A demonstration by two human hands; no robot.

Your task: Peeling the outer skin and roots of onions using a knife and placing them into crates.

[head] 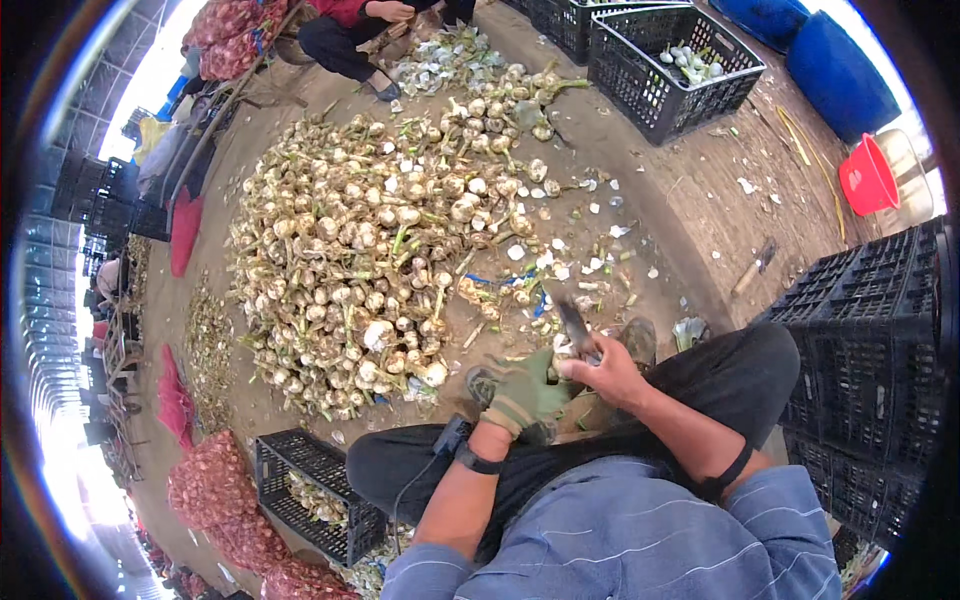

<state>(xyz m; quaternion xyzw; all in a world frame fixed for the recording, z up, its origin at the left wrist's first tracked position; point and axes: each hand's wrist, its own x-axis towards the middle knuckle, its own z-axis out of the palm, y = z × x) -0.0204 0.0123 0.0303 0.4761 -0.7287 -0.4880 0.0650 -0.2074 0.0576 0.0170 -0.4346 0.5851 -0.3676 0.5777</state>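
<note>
In front of my lap, my left hand [526, 391], in a green knit glove, grips a garlic bulb [561, 346] that my fingers partly hide. My right hand [613, 375] is bare and closed around the handle of a knife [576, 328]. Its blade, blurred by motion, is close against the bulb; whether it touches cannot be made out. Beyond my hands, a large heap of garlic bulbs with stalks [345, 247] covers the floor. Cut stems and pale peel scraps [555, 259] lie scattered just right of the heap.
Stacked black plastic crates [862, 360] rise beside my right knee. Another crate [304, 499] lies by my left knee, near red mesh sacks [217, 495]. A second knife [754, 268] rests on the floor. Farther off are a crate holding trimmed garlic [667, 97], a red bucket [868, 176] and a crouching person [345, 37].
</note>
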